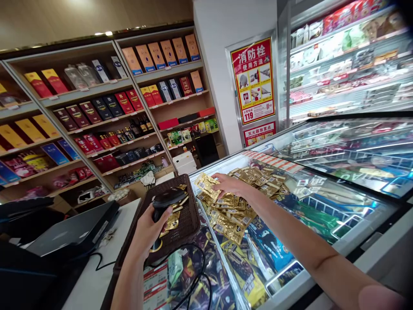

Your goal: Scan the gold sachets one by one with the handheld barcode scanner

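Observation:
My left hand is wrapped round the handle of a black barcode scanner, whose head is over a brown woven basket. Small gold packets lie in that basket, partly hidden by the scanner and my hand. My right hand pinches a gold packet above a heap of similar gold packets on the glass-topped freezer. More gold packets are piled beyond my right wrist.
A black cable loops over the freezer glass near me. At the left, a dark machine stands on a white counter. Shelves of boxes line the back wall, and a lit refrigerated cabinet stands at the right.

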The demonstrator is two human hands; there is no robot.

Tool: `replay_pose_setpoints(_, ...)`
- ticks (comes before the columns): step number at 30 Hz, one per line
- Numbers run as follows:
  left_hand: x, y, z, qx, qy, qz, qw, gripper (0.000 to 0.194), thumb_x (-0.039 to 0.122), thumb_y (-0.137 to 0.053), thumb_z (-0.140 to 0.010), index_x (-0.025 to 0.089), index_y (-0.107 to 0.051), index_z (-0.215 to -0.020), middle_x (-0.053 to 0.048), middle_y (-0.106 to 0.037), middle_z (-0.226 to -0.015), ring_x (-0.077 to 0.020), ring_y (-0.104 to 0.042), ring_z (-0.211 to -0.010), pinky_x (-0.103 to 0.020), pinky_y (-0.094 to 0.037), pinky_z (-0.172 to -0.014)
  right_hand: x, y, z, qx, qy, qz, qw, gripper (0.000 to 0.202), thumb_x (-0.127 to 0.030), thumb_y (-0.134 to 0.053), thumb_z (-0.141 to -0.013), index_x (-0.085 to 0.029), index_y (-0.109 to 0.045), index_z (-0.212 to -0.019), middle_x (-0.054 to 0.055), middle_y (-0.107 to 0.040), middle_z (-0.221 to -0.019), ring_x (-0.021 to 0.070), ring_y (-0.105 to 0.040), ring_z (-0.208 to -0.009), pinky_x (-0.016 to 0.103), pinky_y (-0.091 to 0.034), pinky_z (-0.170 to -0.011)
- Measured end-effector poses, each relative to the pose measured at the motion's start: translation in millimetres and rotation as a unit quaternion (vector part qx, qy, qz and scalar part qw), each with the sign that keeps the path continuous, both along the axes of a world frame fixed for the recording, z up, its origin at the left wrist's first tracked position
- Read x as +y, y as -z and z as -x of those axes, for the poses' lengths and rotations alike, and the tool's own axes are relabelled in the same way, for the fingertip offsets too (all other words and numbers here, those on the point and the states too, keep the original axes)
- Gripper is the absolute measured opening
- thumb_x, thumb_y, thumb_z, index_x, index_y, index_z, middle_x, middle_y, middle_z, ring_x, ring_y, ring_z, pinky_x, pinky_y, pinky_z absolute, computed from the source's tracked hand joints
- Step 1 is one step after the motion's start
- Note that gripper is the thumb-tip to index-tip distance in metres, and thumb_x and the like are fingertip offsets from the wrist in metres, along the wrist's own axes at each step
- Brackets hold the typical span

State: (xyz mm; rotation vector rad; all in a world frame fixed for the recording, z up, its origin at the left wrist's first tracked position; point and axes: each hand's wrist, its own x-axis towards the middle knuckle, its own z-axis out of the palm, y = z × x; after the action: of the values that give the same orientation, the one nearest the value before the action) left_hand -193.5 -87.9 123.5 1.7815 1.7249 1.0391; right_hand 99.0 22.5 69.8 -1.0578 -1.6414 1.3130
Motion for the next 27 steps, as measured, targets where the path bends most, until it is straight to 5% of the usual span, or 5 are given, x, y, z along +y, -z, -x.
replay_pose_setpoints(7,-3.4,-2.3,-15.9,-0.018,0.032,-0.009,0.999,0.049,0.065,-0.066,-0.073,0.019,-0.059,-0.091,0.003,-0.053,-0.061,-0.0139,-0.050,-0.054,-0.023,-0.039,-0.049,-6.1,-5.3,-2.3,-0.020,0.001,0.018,1.000,0.061,-0.036,-0.072,-0.081,-0.024,-0.047,-0.135,0.011,-0.057,-0.131,0.0155,-0.069,-0.073,0.032,-0.055,-0.081)
replay_pose_setpoints(17,0.6,0.9,-12.8,-0.033,0.035,0.002,0.999,0.050,0.065,-0.069,-0.070,0.020,-0.058,-0.089,0.004,-0.055,-0.062,-0.0141,-0.053,-0.055,-0.023,-0.042,-0.049,-11.1,-14.4,-7.0,-0.023,0.022,0.005,0.999,0.046,-0.026,-0.067,-0.085,-0.021,-0.050,-0.128,0.009,-0.059,-0.124,0.0155,-0.069,-0.075,0.033,-0.056,-0.081)
replay_pose_setpoints(21,-2.7,-2.4,-13.7,-0.034,0.018,-0.010,0.999,0.049,0.065,-0.070,-0.069,0.020,-0.057,-0.084,0.004,-0.055,-0.059,-0.0135,-0.052,-0.052,-0.023,-0.042,-0.049,0.9,-14.8,-21.3,-0.029,0.124,-0.036,0.991,0.040,-0.017,-0.059,-0.087,-0.019,-0.050,-0.126,0.011,-0.059,-0.125,0.0198,-0.065,-0.095,0.025,-0.057,-0.065)
replay_pose_setpoints(27,-3.6,-6.9,2.9,-0.041,-0.016,-0.030,0.999,0.050,0.067,-0.068,-0.068,0.021,-0.055,-0.079,0.004,-0.053,-0.053,-0.0126,-0.048,-0.049,-0.023,-0.039,-0.048,25.1,-7.0,-55.0,-0.282,0.281,-0.049,0.916,0.049,-0.014,-0.060,-0.083,-0.016,-0.049,-0.130,0.015,-0.067,-0.113,0.0249,-0.067,-0.093,0.028,-0.050,-0.067)
